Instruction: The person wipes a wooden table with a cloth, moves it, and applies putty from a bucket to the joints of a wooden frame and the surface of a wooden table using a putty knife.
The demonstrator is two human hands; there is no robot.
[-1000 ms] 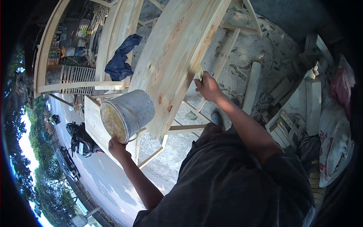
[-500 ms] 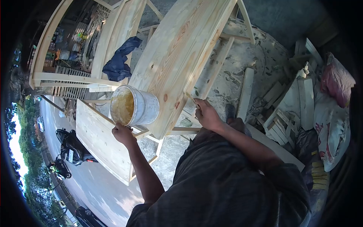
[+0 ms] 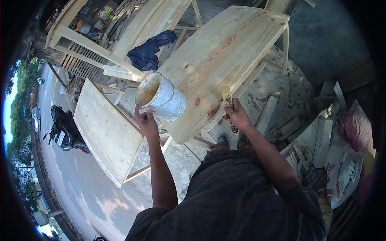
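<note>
Outdoor pine table (image 3: 225,52), bucket (image 3: 163,97) tilted, mouth toward upper left

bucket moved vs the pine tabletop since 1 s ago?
Yes. The bucket, held in the left hand, has come up from below the tabletop's near corner and now lies against its left edge, mouth tilted toward the blue cloth.

A blue cloth (image 3: 150,54) lies near a parked motorcycle (image 3: 64,134).
</note>
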